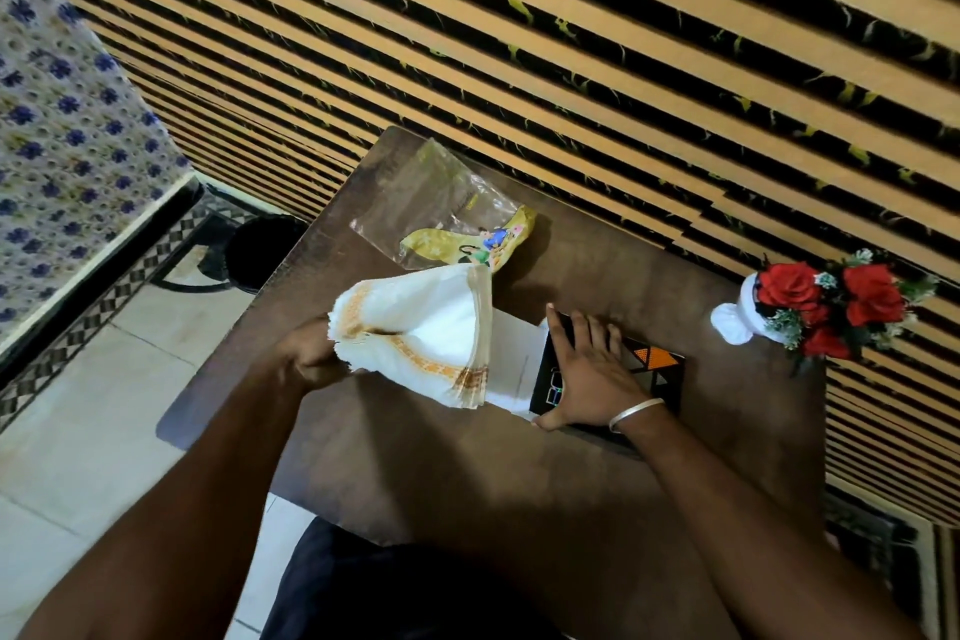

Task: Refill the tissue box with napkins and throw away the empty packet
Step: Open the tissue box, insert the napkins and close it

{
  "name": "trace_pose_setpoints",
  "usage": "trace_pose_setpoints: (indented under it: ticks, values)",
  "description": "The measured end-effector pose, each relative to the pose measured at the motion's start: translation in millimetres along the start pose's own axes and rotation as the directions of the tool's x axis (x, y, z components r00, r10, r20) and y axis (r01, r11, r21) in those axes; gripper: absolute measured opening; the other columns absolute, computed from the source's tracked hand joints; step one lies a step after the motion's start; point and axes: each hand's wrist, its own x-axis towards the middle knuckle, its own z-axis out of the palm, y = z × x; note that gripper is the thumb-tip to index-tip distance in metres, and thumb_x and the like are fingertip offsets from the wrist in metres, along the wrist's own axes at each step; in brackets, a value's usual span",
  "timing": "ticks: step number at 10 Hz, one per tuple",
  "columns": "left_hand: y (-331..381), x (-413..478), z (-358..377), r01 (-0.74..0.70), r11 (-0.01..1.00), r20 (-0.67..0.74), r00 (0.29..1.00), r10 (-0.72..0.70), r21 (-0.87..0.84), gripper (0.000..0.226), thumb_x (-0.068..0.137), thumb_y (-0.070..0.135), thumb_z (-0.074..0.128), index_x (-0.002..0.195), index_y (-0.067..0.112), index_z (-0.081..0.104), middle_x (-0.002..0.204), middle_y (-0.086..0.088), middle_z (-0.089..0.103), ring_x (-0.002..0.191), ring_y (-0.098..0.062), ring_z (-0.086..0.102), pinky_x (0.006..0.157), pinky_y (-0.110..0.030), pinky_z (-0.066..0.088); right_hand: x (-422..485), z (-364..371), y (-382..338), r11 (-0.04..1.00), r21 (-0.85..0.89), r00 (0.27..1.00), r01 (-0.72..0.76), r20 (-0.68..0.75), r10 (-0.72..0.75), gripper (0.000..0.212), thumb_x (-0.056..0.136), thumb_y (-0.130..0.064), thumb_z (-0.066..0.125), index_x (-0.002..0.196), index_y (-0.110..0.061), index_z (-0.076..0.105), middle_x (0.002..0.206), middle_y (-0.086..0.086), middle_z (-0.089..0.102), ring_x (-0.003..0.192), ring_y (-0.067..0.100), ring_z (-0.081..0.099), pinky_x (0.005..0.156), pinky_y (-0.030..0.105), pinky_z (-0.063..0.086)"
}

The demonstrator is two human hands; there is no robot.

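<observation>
My left hand (311,359) grips a thick stack of white napkins (431,327) with orange patterned borders, held bent just above the table. The stack's far end reaches the open white end flap (511,359) of the black tissue box (654,369), which lies on its side with orange and white triangles on it. My right hand (587,374) rests flat on top of the box with fingers spread and thumb at its near edge. The empty clear plastic packet (447,213), printed yellow-green with a small picture, lies flat on the table behind the napkins.
The brown wooden table (519,473) stands against a striped slatted wall. A white vase with red roses (831,312) stands at the table's right edge. A black bin (265,250) sits on the tiled floor left of the table. A patterned cloth (67,135) hangs at the far left.
</observation>
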Motion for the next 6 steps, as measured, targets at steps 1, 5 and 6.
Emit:
trace_pose_setpoints:
  ticks: [1, 5, 6]
  values:
    - [-2, 18, 25, -0.005, 0.988, 0.231, 0.972, 0.042, -0.156, 0.053, 0.092, -0.01, 0.044, 0.053, 0.009, 0.075, 0.06, -0.008, 0.07, 0.05, -0.012, 0.069, 0.045, -0.022, 0.055, -3, -1, 2, 0.999, 0.039, 1.0, 0.022, 0.007, -0.022, 0.149, 0.051, -0.075, 0.077, 0.153, -0.026, -0.02, 0.164, 0.015, -0.001, 0.152, 0.039, -0.001, 0.123, 0.059, 0.003]
    - [-9, 23, 77, 0.193, 0.949, 0.12, 0.979, -0.167, -0.25, 0.027, 0.099, -0.007, 0.038, 0.086, 0.003, 0.06, 0.067, -0.01, 0.073, 0.053, -0.017, 0.071, 0.045, -0.027, 0.057, -14, -5, 6, 0.998, 0.041, 0.998, 0.052, -0.032, -0.051, 0.146, 0.051, -0.08, 0.072, 0.156, -0.023, -0.011, 0.164, 0.015, 0.003, 0.152, 0.036, 0.003, 0.124, 0.055, 0.003]
    - [-11, 23, 74, 0.194, 0.964, 0.047, 0.981, -0.188, -0.185, 0.021, 0.096, -0.01, 0.045, 0.089, 0.003, 0.059, 0.086, -0.015, 0.069, 0.055, -0.019, 0.073, 0.048, -0.03, 0.058, -16, -7, 7, 0.997, 0.074, 0.999, 0.039, -0.028, -0.037, 0.147, 0.05, -0.079, 0.073, 0.155, -0.027, -0.015, 0.164, 0.014, 0.002, 0.152, 0.036, 0.002, 0.124, 0.055, 0.004]
